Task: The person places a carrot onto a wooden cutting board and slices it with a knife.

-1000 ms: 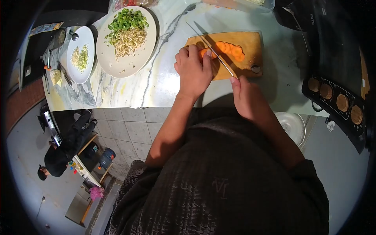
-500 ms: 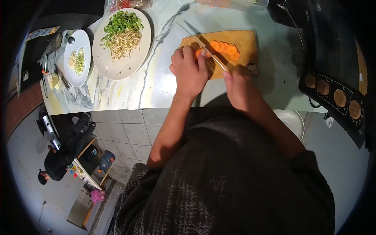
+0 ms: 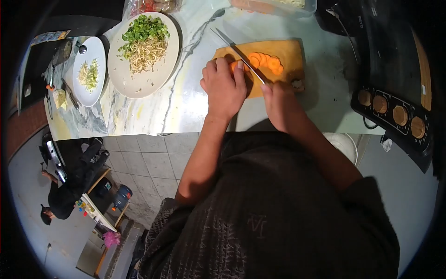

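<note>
On a wooden cutting board (image 3: 290, 49), my left hand (image 3: 224, 83) is closed over a piece of carrot (image 3: 235, 66), most of it hidden under the fingers. My right hand (image 3: 281, 104) grips a knife (image 3: 247, 63) by its handle, which the fingers cover. The blade slants up and left, close beside my left fingertips. Several round carrot slices (image 3: 265, 60) lie in an overlapping row just right of the blade. A small dark-and-pale scrap (image 3: 297, 84) rests near the board's lower right corner.
Left on the marble counter (image 3: 193, 104) are a round plate (image 3: 118, 76) of chopped greens and bean sprouts and an oval plate (image 3: 95, 49) with chopped bits and a spoon. A plastic container (image 3: 302, 10) stands behind; a stove (image 3: 395, 111) is right. Another person (image 3: 62, 200) is far left.
The view has shifted slightly, so the counter sits a little lower. The knife and both hands stay at the carrot with little movement. The distant person now has an arm raised.
</note>
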The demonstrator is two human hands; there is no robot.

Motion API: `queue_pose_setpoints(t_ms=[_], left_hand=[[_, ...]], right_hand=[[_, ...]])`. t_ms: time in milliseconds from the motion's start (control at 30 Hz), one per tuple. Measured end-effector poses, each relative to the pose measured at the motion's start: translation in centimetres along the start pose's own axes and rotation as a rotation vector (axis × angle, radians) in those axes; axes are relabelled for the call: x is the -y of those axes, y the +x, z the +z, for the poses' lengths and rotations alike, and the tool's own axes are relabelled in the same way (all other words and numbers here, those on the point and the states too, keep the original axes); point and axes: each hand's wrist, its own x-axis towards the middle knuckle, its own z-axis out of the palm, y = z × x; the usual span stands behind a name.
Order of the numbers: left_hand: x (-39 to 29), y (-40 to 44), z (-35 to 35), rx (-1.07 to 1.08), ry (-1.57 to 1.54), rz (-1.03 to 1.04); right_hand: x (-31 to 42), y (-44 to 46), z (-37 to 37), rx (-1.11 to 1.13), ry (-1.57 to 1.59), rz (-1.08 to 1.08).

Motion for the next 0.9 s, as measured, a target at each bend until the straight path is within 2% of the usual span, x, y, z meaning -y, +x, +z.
queue_pose_setpoints(t_ms=[133,267,367,433,633,733,900], left_hand=[[-0.2,0.0,-0.4,0.030,-0.012,-0.018],[-0.1,0.0,-0.6,0.051,0.004,-0.025],[0.0,0.2,-0.7,0.070,0.015,-0.029],[0.0,0.1,-0.8,0.081,0.020,-0.036],[-0.7,-0.1,-0.8,0.048,0.085,-0.029],[-0.3,-0.6,-0.7,-0.054,0.183,0.046],[-0.8,-1.1,-1.5,-0.026,0.076,0.045]], right_hand=[[-0.2,-1.4,-0.6,0.040,0.015,0.096],[-0.8,-1.4,-0.4,-0.013,0.015,0.060],[-1.2,-1.7,-1.8,-0.025,0.138,-0.018],[-0.9,-2.7,-3.1,-0.020,0.245,0.084],[-2.4,-3.4,-5.0,-0.036,0.288,0.093],[-2.1,-3.5,-5.2,-0.076,0.278,0.058],[-2.6,-2.5,-4.5,-0.053,0.332,-0.095]])
